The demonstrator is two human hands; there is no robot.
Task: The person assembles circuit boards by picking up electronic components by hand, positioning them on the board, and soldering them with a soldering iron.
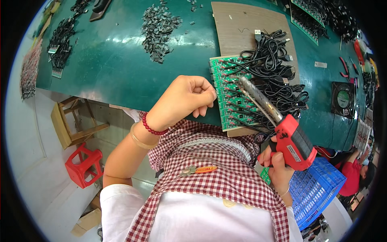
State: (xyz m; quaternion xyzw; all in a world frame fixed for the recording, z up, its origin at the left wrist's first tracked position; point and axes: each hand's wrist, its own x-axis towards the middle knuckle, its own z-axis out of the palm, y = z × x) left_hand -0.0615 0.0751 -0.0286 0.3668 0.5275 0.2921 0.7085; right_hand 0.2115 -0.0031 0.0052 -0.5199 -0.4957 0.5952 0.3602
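Observation:
My right hand (278, 165) is wrapped round the handle of a red and black soldering gun (296, 141). Its metal tip reaches over a green circuit board panel (221, 101) lined with pins, small parts and soldered wires. Black USB cables (276, 60) run from the panel and lie in coils to its right. Just left of the panel's edge, my left hand (189, 97) is closed, thumb and fingers curled together; anything inside them is hidden. The panel lies partly on a brown board (250, 20) on the green table (109, 60).
A heap of small black pin parts (157, 34) lies at the far middle. Cable bundles (62, 44) sit at far left, a black fan (342, 99) and pliers (344, 67) at right. Beside me stand a blue crate (316, 189) and a red stool (82, 167). Another person sits far right.

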